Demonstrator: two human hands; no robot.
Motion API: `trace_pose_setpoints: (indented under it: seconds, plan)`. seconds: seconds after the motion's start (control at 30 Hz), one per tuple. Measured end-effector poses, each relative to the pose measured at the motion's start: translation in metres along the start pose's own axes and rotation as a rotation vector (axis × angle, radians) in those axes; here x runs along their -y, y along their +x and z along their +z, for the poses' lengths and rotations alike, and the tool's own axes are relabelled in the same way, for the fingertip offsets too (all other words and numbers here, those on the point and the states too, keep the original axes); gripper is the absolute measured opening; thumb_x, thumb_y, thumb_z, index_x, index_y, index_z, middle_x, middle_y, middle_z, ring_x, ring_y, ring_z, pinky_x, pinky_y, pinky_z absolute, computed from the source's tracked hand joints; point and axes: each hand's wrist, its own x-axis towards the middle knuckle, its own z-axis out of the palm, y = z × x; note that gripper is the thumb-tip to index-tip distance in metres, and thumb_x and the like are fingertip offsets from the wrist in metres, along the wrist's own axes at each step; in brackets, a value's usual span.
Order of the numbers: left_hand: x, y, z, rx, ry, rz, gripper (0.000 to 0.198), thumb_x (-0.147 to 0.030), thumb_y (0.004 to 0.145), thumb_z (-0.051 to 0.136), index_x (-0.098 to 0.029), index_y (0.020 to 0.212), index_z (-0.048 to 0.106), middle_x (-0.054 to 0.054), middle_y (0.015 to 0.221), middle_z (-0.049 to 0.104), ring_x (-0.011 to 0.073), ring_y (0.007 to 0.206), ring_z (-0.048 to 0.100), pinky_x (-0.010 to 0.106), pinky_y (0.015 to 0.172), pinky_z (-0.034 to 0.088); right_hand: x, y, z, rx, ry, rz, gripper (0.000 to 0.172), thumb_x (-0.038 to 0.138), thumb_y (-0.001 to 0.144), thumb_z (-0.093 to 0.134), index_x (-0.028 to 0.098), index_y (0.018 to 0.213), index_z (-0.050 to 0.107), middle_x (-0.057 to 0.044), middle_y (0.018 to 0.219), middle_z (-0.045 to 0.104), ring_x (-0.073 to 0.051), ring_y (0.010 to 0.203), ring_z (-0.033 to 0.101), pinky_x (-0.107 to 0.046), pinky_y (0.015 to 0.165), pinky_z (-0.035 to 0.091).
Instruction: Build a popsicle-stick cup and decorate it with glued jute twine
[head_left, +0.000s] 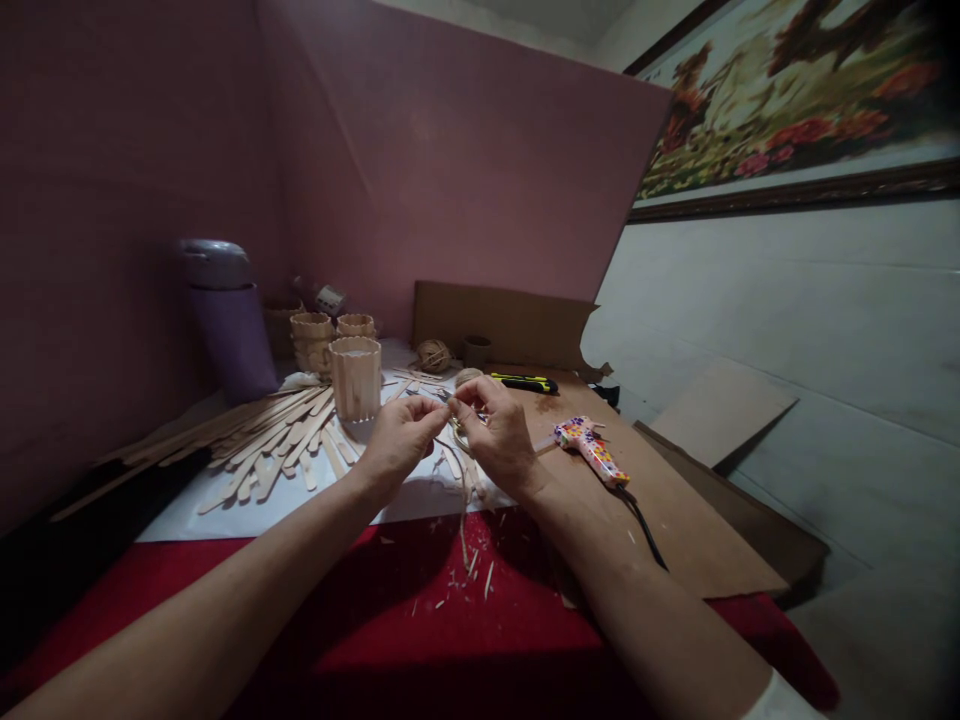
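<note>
My left hand and my right hand meet over the middle of the table, thumbs and fingers pinched closed. A thin strand of twine runs down from between them towards the red cloth; the bit at the fingertips is small and partly hidden. Behind my fingers lies a pair of scissors, mostly covered. Close to my left hand stands a cup made of craft sticks. A flower-patterned glue gun rests to the right of my right hand.
Many loose craft sticks fan out at left beside a purple flask. Two more stick cups stand behind. A twine ball, a tape roll and a yellow-black utility knife lie at the back. Cardboard covers the right side.
</note>
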Motion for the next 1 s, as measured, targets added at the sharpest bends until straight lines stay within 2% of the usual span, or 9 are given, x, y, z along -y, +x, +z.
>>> trace_pose_setpoints:
  seconds: [0.13,0.33,0.43,0.6,0.67,0.77,0.83,0.93,1.0]
  plan:
    - [0.002,0.001,-0.001,-0.071,-0.007,0.015,0.027,-0.038,0.062,0.07,-0.015,0.059,0.055,-0.008,0.044,0.04,0.0044,0.039,0.033,0.019,0.04,0.022,0.003,-0.002,-0.001,-0.011,-0.12,-0.116,0.01,0.019,0.087,0.054,0.02,0.077,0.054,-0.004,0.08,0.059,-0.02,0.081,0.052,-0.033,0.074,0.041]
    - [0.01,0.005,-0.002,-0.154,0.066,0.085,0.016,-0.03,0.065,0.063,-0.015,0.062,0.057,-0.006,0.048,0.045,0.0072,0.043,0.036,0.021,0.042,0.027,0.011,-0.006,0.002,-0.009,-0.084,-0.087,0.013,0.012,0.084,0.052,0.02,0.074,0.053,-0.004,0.078,0.059,-0.018,0.075,0.055,-0.03,0.068,0.042]
    - [0.012,0.005,-0.004,-0.187,0.257,0.208,0.013,-0.026,0.07,0.059,-0.016,0.063,0.058,-0.002,0.055,0.052,0.01,0.049,0.042,0.023,0.048,0.033,0.017,-0.009,0.004,0.019,-0.035,0.054,0.013,0.013,0.083,0.053,0.02,0.072,0.053,-0.002,0.067,0.059,-0.017,0.065,0.058,-0.028,0.061,0.043]
    - [0.009,-0.002,-0.003,-0.219,0.602,0.354,0.014,-0.022,0.079,0.052,-0.016,0.069,0.059,0.002,0.062,0.059,0.0153,0.058,0.052,0.027,0.057,0.036,0.024,-0.009,0.004,0.111,0.206,0.315,0.012,0.019,0.083,0.053,0.02,0.072,0.052,0.003,0.052,0.057,-0.013,0.044,0.058,-0.024,0.047,0.042]
    - [0.009,-0.004,-0.002,-0.233,0.734,0.412,0.013,-0.021,0.081,0.051,-0.017,0.072,0.061,0.004,0.065,0.062,0.017,0.06,0.055,0.028,0.06,0.037,0.025,-0.008,0.002,0.089,0.188,0.323,0.012,0.02,0.082,0.055,0.02,0.07,0.053,0.003,0.052,0.056,-0.013,0.042,0.056,-0.023,0.044,0.039]
    - [0.009,-0.006,-0.002,-0.255,0.873,0.481,0.013,-0.02,0.082,0.051,-0.017,0.074,0.062,0.005,0.067,0.064,0.0186,0.061,0.058,0.03,0.063,0.038,0.024,-0.005,0.0,0.02,0.08,0.248,0.014,0.018,0.078,0.058,0.02,0.065,0.054,0.001,0.057,0.058,-0.013,0.05,0.056,-0.024,0.048,0.04]
    - [0.009,-0.007,-0.003,-0.258,0.882,0.494,0.013,-0.02,0.082,0.051,-0.017,0.075,0.062,0.006,0.067,0.064,0.0191,0.062,0.058,0.03,0.063,0.038,0.023,-0.005,0.001,0.021,0.13,0.264,0.015,0.019,0.077,0.058,0.02,0.063,0.053,0.002,0.057,0.057,-0.013,0.05,0.055,-0.024,0.047,0.041]
    - [0.009,-0.007,-0.004,-0.244,0.775,0.483,0.012,-0.021,0.082,0.053,-0.016,0.076,0.063,0.005,0.067,0.064,0.0174,0.06,0.057,0.029,0.06,0.038,0.02,-0.005,0.005,0.086,0.377,0.366,0.014,0.025,0.078,0.057,0.021,0.067,0.049,0.004,0.056,0.053,-0.011,0.043,0.052,-0.023,0.039,0.041]
    - [0.008,-0.007,-0.004,-0.247,0.674,0.469,0.012,-0.022,0.082,0.054,-0.016,0.076,0.063,0.003,0.067,0.064,0.0156,0.059,0.056,0.027,0.058,0.038,0.019,-0.005,0.008,0.088,0.51,0.384,0.014,0.027,0.078,0.057,0.022,0.07,0.047,0.004,0.061,0.053,-0.012,0.046,0.055,-0.025,0.042,0.047]
